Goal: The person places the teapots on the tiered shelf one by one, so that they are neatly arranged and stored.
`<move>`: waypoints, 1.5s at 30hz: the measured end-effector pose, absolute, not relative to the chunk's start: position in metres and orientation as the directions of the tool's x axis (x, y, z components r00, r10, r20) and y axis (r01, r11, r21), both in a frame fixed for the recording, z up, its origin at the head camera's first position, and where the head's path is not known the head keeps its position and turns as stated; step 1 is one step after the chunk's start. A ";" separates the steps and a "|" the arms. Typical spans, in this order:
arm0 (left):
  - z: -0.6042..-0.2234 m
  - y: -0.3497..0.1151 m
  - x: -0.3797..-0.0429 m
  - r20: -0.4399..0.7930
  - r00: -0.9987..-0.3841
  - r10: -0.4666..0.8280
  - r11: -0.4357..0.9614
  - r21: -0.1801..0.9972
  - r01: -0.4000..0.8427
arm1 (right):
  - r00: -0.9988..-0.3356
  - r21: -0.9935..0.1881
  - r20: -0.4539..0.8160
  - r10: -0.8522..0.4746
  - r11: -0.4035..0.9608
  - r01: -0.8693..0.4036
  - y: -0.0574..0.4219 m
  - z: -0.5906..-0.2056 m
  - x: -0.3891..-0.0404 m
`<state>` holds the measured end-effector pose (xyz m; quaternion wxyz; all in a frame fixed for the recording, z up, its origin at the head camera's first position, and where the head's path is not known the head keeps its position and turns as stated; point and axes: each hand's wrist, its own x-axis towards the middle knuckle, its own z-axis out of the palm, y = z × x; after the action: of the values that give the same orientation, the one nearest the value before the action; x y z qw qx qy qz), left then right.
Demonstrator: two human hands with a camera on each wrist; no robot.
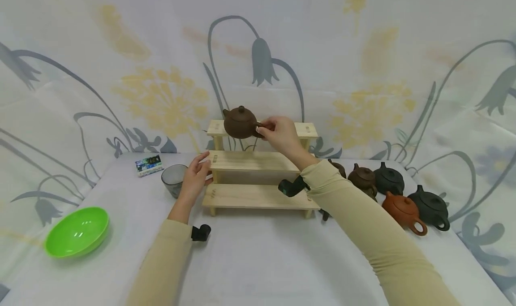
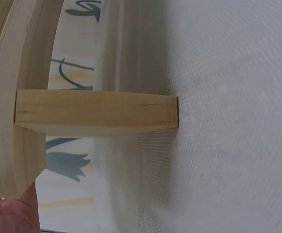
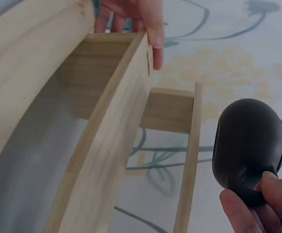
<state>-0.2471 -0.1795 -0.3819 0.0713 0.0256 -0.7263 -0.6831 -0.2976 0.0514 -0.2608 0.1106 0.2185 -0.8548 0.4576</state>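
Note:
My right hand point(image 1: 280, 133) pinches the handle of a dark brown teapot point(image 1: 240, 123). The teapot is held up in front of the top tier of a three-step wooden display stand point(image 1: 254, 161), its spout toward the left. In the right wrist view a gap shows between the teapot point(image 3: 250, 138) and the top board point(image 3: 189, 165). My left hand point(image 1: 194, 178) grips the left end of the stand's middle tier, fingers above and below the board. The left wrist view shows the stand's leg point(image 2: 97, 111) on the white cloth and part of the left palm point(image 2: 14, 216).
Several teapots, one of them reddish point(image 1: 401, 209), stand at the right, partly behind the right sleeve. A grey glass cup point(image 1: 171, 180) stands left of the stand, with a small patterned box point(image 1: 149, 165) behind it. A green bowl point(image 1: 76, 232) is at the far left.

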 end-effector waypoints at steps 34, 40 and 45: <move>-0.384 -0.180 -0.250 0.057 -0.988 -0.143 0.044 0.998 0.051 | -0.918 -0.866 0.304 -0.253 0.327 -0.377 0.012 -0.284 -0.306; -0.384 -0.179 -0.251 0.045 -0.988 -0.146 0.041 0.998 0.039 | -0.921 -0.859 0.327 -0.209 0.340 -0.382 0.000 -0.285 -0.302; -0.384 -0.181 -0.251 0.045 -0.989 -0.139 0.033 0.999 0.041 | -0.926 -0.897 0.324 -0.192 0.250 -0.365 0.002 -0.291 -0.296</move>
<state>-0.2510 -0.1806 -0.3845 0.0649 0.0343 -0.7156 -0.6946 -0.2958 0.0015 -0.2907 0.0739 0.1769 -0.7870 0.5864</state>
